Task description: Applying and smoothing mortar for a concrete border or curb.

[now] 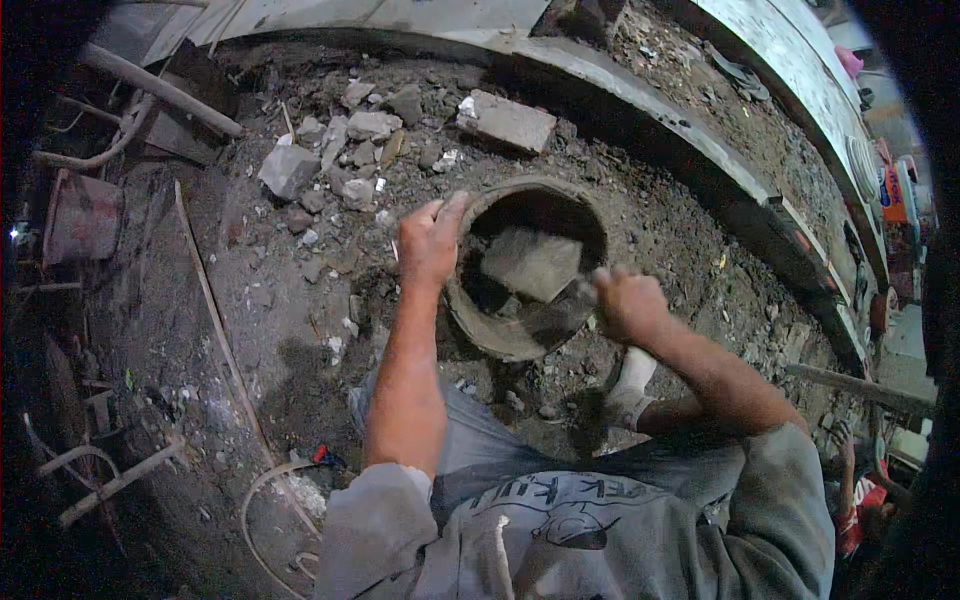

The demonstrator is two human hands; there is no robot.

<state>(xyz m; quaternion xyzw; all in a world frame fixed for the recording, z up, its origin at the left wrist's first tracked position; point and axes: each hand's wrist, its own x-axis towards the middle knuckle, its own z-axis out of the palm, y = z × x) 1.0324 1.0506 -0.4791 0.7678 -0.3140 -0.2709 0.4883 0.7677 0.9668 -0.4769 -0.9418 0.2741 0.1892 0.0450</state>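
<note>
A round, mud-caked vessel or pipe opening (468, 315) with a thick rim stands in the dirt in front of me. My left hand (430, 240) grips its left rim, fingers closed over the edge. My right hand (630, 305) is a fist at the right rim. Something blurred and dark reaches from that fist into the opening, and its kind cannot be made out. Down inside lies a grey, flat-faced block-like piece (530, 262) among dark shadow. Motion smears the lower right part of the inside.
Broken stones (290, 170) and a concrete block (508, 122) lie beyond the opening. A concrete kerb (660, 95) curves along the far right. A long thin stick (215, 310) and metal-framed equipment (165, 90) are at left. Another person's hand (840, 432) shows at lower right.
</note>
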